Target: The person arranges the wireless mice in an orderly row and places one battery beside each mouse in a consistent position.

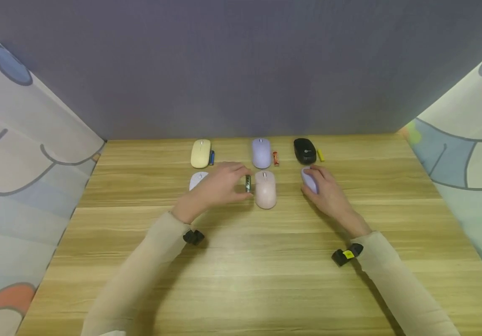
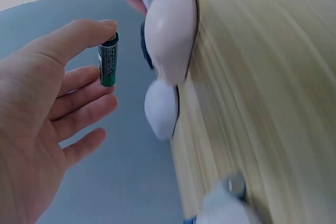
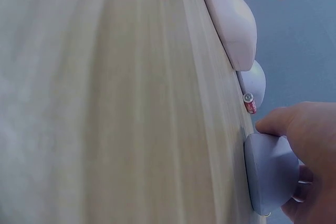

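My left hand (image 1: 223, 183) pinches a green and black battery (image 2: 108, 61) by its ends, thumb on one end, and holds it above the table just left of a pale pink mouse (image 1: 265, 190). A white mouse (image 1: 198, 178) is partly hidden behind this hand; a battery (image 2: 236, 185) beside it shows blurred in the left wrist view. On the right, my right hand (image 1: 326, 190) grips a light purple mouse (image 3: 270, 174) by its sides, and the mouse rests on the tabletop. The black mouse (image 1: 305, 151) sits just beyond it.
Along the back of the wooden table (image 1: 241, 280) lie a yellow mouse (image 1: 201, 154) with a blue battery (image 1: 212, 157), a purple mouse (image 1: 261, 153) with a red battery (image 1: 276, 159), and a yellow battery (image 1: 320, 155) beside the black mouse. A grey panel (image 1: 241, 70) rises behind.
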`<action>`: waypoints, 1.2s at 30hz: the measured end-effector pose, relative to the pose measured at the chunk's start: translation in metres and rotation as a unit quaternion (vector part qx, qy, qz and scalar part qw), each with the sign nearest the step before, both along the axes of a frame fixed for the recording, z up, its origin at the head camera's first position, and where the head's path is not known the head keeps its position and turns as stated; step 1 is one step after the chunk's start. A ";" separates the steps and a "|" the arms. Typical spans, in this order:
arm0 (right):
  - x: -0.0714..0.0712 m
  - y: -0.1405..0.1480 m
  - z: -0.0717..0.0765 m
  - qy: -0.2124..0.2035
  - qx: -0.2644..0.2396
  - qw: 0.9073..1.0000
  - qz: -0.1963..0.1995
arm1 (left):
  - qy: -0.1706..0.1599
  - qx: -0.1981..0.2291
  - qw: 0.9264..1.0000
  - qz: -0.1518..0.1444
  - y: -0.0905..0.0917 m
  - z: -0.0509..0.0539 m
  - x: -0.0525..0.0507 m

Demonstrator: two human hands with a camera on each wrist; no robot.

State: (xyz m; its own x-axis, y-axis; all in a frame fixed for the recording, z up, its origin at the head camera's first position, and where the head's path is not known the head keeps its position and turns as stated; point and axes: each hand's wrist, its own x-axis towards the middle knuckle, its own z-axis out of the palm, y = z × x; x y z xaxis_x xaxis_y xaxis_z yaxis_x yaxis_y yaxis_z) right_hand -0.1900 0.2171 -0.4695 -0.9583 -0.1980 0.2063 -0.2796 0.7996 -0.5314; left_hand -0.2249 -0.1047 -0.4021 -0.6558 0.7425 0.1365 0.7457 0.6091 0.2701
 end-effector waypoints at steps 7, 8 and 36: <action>-0.003 -0.004 -0.003 0.021 -0.002 1.000 0.006 | -0.015 -0.013 1.000 -0.004 0.031 -0.007 -0.004; -0.004 -0.004 -0.003 0.023 -0.002 1.000 0.008 | -0.015 -0.015 1.000 -0.004 0.035 -0.008 -0.005; -0.003 -0.007 -0.002 -0.001 0.003 1.000 0.001 | -0.022 -0.084 0.996 0.026 0.086 -0.040 -0.012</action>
